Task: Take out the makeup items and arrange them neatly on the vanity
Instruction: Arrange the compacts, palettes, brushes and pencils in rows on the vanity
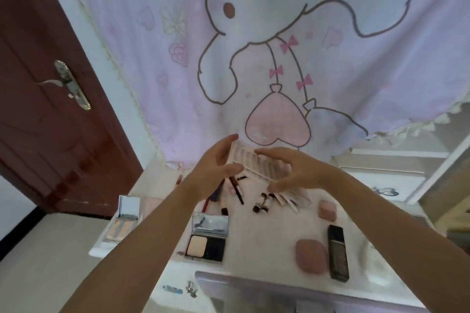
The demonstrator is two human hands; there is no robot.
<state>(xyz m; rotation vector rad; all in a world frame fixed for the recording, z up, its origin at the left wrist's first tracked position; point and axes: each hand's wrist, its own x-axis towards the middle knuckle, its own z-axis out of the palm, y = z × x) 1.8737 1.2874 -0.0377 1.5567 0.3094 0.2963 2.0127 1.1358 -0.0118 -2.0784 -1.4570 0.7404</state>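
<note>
On the white bench (267, 236), an open compact (207, 241) lies near the front edge, a dark bottle (337, 253) toward the right. Behind hangs a pink cartoon curtain (254, 58). Above the far edge, left hand (216, 168) and right hand (292, 173), each grip spread, fingers lightly touching a patterned sheet (256, 162).

L hand (216, 168), R hand (292, 170) raised, fingers spread

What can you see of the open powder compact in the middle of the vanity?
The open compact lies flat on the white vanity top, near its front edge, below the left forearm. It is a square case, glossy and plastic-looking. Its mirrored lid stands raised at the far side, hinged to the base. The base holds a pale beige powder pan on the left and a dark compartment on the right. Neither hand touches it; only the vanity top appears to touch it.
</note>
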